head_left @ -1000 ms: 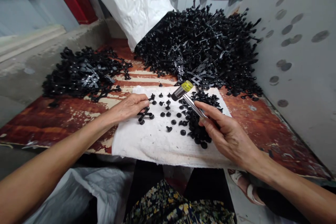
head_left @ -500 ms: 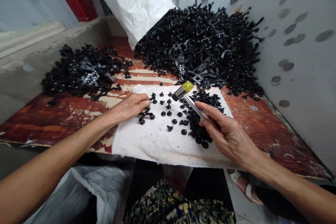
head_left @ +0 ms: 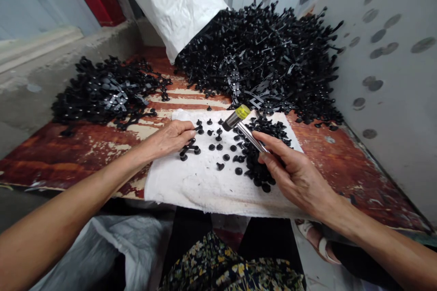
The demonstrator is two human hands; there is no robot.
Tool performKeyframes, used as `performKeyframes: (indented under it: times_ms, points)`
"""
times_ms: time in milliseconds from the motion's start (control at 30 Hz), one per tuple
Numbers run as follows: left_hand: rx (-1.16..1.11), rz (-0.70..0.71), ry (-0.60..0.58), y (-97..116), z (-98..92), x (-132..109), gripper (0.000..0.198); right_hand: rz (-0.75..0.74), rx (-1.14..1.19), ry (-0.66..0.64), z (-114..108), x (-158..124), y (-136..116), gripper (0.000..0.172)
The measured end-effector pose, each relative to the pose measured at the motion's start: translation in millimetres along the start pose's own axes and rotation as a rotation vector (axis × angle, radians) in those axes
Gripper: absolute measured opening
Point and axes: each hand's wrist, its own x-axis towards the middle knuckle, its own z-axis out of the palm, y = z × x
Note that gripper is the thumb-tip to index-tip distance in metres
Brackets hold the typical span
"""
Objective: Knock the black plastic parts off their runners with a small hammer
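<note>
My right hand [head_left: 296,170] is closed around the handle of a small hammer [head_left: 236,118]. Its metal head has a yellow cap at one end and a dark face at the other, raised over the white cloth [head_left: 191,186]. At the cloth's left side, my left hand [head_left: 172,137] pinches a black linked piece [head_left: 190,148] with round ends. Several black round-based studs [head_left: 219,138] stand on the cloth between my hands, some tipped over. Beneath and beside my right hand lies a heap of the same black studs [head_left: 257,159].
A large pile of black linked parts [head_left: 266,54] covers the back of the worn red-brown table [head_left: 341,163]. Above it hangs a white sack [head_left: 177,4]. A smaller black pile [head_left: 102,93] lies at left. A grey panel [head_left: 389,77] borders the right. Someone's sandalled foot [head_left: 316,238] shows below.
Almost nothing differs. The hammer head has shifted very slightly left in view, along with a small camera drift. Both hands keep their hold.
</note>
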Motion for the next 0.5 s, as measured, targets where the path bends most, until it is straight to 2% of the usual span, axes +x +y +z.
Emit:
performKeyframes:
  times_ms: [133, 267, 500]
  points:
    - [0.103, 0.039, 0.026, -4, -0.7, 2, 0.026, -0.094, -0.033, -0.010, 2, 5, -2, 0.044]
    - [0.202, 0.014, 0.046, -1, -1.3, 0, 0.026, -0.215, -0.081, -0.021, 6, 17, -6, 0.047]
    - [0.139, -0.034, 0.031, -2, 2.2, 2, 0.025, -0.238, -0.226, -0.131, 21, 45, -16, 0.058]
